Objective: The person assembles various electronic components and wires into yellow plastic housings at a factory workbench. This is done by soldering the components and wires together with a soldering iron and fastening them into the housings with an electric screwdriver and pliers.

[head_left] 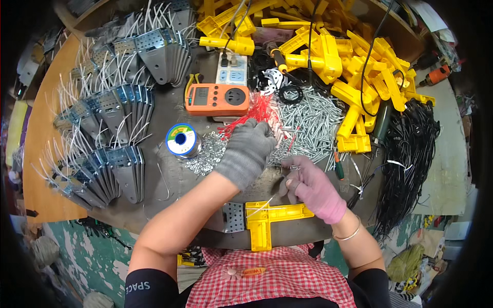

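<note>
Lying open side up at the near edge of the surface (pixel 295 233), the pistol-shaped yellow housing (pixel 260 226) sits right beside a perforated metal bracket (pixel 234 217), likely so its ribbed hollows are easy for us to reach. Our left hand (pixel 249 153), in a knitted grey glove, bends over the thin red leads (pixel 257 110) and heaped screws (pixel 313 120); its fingertips are hidden, so we cannot tell whether they pinch anything. Our right hand (pixel 313 190), gloved in pink, curls loosely, thumb and forefinger apart, with nothing visible between them. Slender, shiny screws fill the middle, probably for short reaches, while small metal rings (pixel 208 151) lie by the round solder spool (pixel 181 139). At left, flat grey brackets (pixel 123 110) stand fanned, white leads bristling upward.
</note>
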`<state>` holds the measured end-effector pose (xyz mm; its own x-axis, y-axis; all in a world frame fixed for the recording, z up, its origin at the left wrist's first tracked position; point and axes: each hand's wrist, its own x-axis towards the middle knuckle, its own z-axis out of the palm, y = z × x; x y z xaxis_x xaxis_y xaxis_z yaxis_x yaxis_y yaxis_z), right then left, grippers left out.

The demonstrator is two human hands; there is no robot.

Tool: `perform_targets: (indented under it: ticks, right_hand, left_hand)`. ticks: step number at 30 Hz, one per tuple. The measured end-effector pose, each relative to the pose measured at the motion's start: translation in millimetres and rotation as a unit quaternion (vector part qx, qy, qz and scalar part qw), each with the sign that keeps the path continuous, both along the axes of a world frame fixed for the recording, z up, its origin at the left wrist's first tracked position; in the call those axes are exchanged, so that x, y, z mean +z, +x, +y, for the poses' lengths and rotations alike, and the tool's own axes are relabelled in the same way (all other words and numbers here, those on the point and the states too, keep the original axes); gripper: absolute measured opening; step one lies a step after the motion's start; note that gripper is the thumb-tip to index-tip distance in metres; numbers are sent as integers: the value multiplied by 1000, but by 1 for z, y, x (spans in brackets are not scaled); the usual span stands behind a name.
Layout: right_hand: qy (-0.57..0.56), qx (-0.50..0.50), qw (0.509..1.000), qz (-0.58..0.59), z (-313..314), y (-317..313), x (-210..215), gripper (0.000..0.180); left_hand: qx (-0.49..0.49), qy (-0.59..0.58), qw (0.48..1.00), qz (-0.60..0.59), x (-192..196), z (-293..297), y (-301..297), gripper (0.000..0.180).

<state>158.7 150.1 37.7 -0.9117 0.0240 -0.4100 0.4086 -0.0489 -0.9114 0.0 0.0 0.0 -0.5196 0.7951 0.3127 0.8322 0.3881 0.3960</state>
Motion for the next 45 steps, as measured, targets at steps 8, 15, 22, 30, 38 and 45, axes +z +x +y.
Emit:
perform_targets:
  ticks: [8, 15, 22, 30, 38, 45]
  right_hand:
    - [-146, -91, 984, -54, 4, -10, 1, 11]
    - [-177, -108, 973, -102, 3, -24, -1, 14]
    - [-44, -44, 996, -59, -11, -15, -2, 11]
    - [-159, -65, 983, -65, -3, -6, 0, 6]
    - [-82, -34, 996, -19, -9, -3, 6, 4]
    - [58, 16, 998, 27, -14, 1, 6, 8]
  left_hand:
    - [-10, -24, 1000, -4, 1, -2, -2, 15]
    - [17, 94, 973, -211, 14, -49, 51, 16]
    - [54, 117, 986, -101, 12, -53, 78, 30]
    - [28, 141, 987, -68, 8, -58, 81, 29]
    - [22, 157, 984, -82, 9, -64, 79, 29]
    - [-14, 130, 987, -89, 15, -65, 78, 29]
